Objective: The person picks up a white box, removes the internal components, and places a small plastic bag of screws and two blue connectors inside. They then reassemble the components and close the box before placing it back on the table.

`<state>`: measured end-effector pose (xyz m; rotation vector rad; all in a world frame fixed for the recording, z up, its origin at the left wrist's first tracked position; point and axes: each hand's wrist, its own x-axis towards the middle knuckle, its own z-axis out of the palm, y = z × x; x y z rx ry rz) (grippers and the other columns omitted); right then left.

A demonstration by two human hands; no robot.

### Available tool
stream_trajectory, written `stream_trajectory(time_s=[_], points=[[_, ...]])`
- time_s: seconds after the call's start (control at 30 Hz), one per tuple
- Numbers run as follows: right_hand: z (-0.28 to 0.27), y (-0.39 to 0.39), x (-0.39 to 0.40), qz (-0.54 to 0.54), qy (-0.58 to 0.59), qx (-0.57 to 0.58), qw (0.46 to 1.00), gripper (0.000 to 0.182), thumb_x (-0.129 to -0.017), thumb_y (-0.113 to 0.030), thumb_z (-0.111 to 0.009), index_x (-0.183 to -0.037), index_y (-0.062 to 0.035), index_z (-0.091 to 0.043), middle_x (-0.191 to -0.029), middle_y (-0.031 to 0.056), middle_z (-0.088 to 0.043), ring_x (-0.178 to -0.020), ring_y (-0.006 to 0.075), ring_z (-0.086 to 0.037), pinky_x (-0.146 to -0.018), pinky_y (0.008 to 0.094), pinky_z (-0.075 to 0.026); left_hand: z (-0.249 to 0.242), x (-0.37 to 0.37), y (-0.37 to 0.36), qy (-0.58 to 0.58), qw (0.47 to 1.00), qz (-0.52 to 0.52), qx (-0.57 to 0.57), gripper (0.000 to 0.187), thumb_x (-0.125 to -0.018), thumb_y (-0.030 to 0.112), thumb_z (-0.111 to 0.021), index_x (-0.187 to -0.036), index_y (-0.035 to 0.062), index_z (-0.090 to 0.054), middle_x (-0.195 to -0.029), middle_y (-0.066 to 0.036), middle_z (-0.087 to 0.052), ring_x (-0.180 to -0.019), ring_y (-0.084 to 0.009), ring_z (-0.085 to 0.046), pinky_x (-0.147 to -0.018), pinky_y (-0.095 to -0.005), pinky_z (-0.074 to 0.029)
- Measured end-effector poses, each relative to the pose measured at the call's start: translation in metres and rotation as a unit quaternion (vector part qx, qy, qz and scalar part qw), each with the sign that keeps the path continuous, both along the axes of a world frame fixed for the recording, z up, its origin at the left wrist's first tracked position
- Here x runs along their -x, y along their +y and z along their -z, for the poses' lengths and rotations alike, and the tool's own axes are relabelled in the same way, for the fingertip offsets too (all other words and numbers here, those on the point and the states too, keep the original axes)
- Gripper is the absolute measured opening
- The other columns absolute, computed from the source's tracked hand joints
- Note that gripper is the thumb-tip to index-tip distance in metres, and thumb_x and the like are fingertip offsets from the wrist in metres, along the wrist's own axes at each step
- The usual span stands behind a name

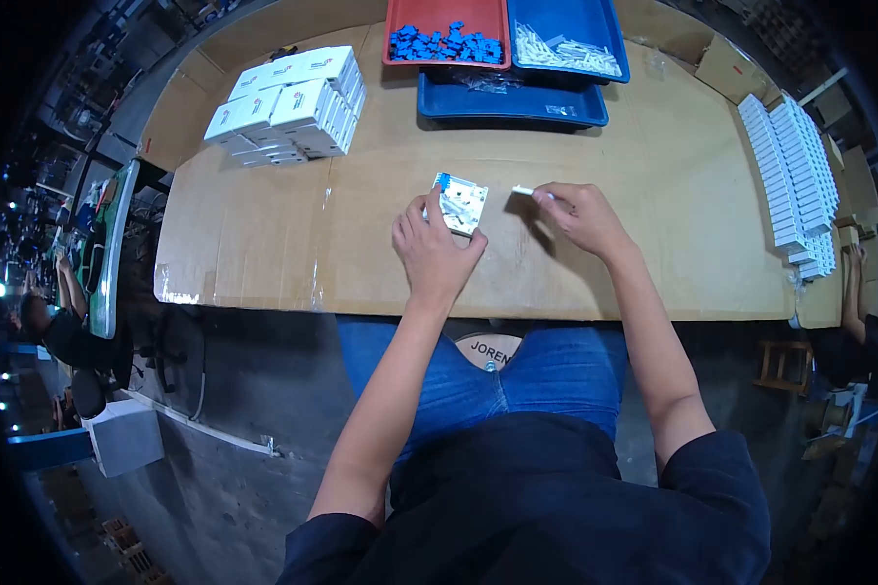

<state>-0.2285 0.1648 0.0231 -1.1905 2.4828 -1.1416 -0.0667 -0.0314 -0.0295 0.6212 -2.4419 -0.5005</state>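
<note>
My left hand (pixel 437 244) grips a small, square white box (pixel 463 207) on the cardboard-covered table, thumb at its near edge and fingers along its left side. Small white pieces and a bit of blue show in the box; their kind is too small to make out. To the right of the box, my right hand (pixel 578 216) pinches a short white stick-like piece (pixel 522 190) between thumb and fingertips. That piece points left towards the box and is apart from it.
At the back, a red tray (pixel 447 8) holds blue parts (pixel 446 45). Beside it, a blue tray (pixel 618 44) holds white sticks (pixel 566 51); another blue tray (pixel 512 109) is in front. White boxes (pixel 293 107) are stacked left, white units (pixel 790 180) right. Co-workers sit at both sides.
</note>
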Motion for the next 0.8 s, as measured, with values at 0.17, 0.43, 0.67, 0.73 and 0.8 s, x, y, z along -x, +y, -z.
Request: stream_trajectory(time_s=[0.17,0.43,0.67,0.73,0.8], points=[[0.015,0.01,0.008,0.101,-0.064,0.028,0.992,0.03,-0.101,-0.027,-0.065,-0.109,0.0005,-0.074,-0.085,0.0185,-0.074,-0.077,0.0357,-0.071,-0.075,0.0429,-0.056,-0.009,-0.011,0.004,-0.027,0.999,0.046,0.011,0.088,-0.073,0.039,-0.082,-0.146,0.0048,-0.047,-0.129,-0.019,-0.052,-0.126,-0.0364,-0.05,-0.116,-0.0587,-0.03],[0.025,0.01,-0.01,0.125,0.121,-0.067,0.982,0.06,-0.088,-0.037,-0.079,-0.137,-0.006,-0.064,-0.135,0.0189,-0.062,-0.124,0.0364,-0.059,-0.105,0.0438,-0.048,-0.008,-0.016,-0.004,-0.001,0.998,0.061,-0.014,0.09,-0.074,0.033,-0.085,-0.149,0.0035,-0.045,-0.131,-0.019,-0.053,-0.127,-0.0386,-0.049,-0.112,-0.0526,-0.034],[0.033,0.017,-0.012,0.049,0.159,-0.094,0.982,0.065,-0.083,-0.034,-0.084,-0.14,-0.011,-0.062,-0.143,0.0182,-0.057,-0.131,0.0393,-0.055,-0.112,0.0468,-0.044,-0.016,-0.027,-0.008,0.206,0.897,0.164,-0.354,0.078,-0.087,0.01,-0.076,-0.154,0.0014,-0.037,-0.134,-0.017,-0.054,-0.122,-0.031,-0.057,-0.109,-0.0411,-0.045],[0.031,0.019,-0.008,0.038,0.152,-0.087,0.984,0.065,-0.084,-0.034,-0.084,-0.14,-0.0088,-0.063,-0.142,0.0177,-0.059,-0.132,0.038,-0.055,-0.113,0.0462,-0.044,-0.03,-0.032,0.003,0.234,0.852,0.171,-0.436,0.065,-0.098,0.021,-0.065,-0.153,0.0009,-0.04,-0.136,-0.018,-0.057,-0.122,-0.0294,-0.06,-0.109,-0.0406,-0.047],[0.025,0.017,-0.01,0.027,0.143,-0.081,0.986,0.065,-0.085,-0.034,-0.083,-0.14,-0.0067,-0.063,-0.142,0.0171,-0.06,-0.133,0.0367,-0.055,-0.113,0.0455,-0.043,-0.038,-0.037,0.008,0.323,0.615,0.103,-0.712,0.063,-0.103,0.04,-0.052,-0.151,-0.0003,-0.046,-0.137,-0.022,-0.06,-0.123,-0.0306,-0.061,-0.109,-0.0427,-0.048]])
